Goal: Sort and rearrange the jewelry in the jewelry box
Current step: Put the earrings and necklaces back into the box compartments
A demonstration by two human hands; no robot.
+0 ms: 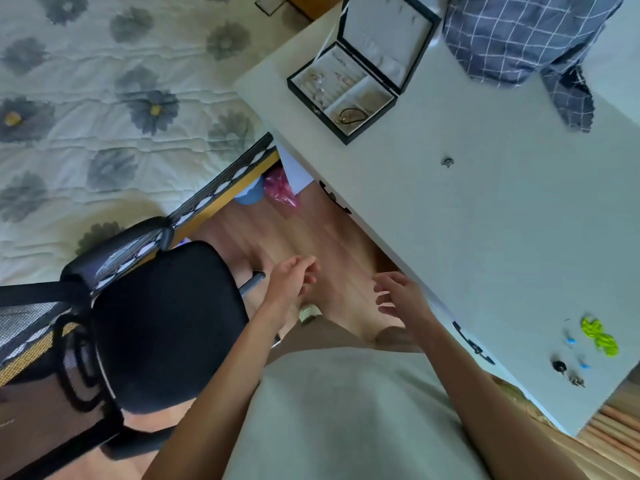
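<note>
At one o'clock the jewelry box (346, 95) sits open; my left hand (291, 282) and right hand (401, 296), fingers loose and empty, could knock the stray ring (447, 162) off the desk (502, 237).

Jewelry in the jewelry box (346, 131) is too small and blurred to identify; its lid is cut off at the top edge.

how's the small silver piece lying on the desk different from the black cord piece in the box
The small silver piece lies loose on the bare white desk, outside the jewelry box; the black cord piece sits inside the box's near compartment. The silver piece is compact and pale metallic; the cord piece is dark, looped and more spread out. Neither is touched: left hand and right hand hang below the desk edge.
</note>
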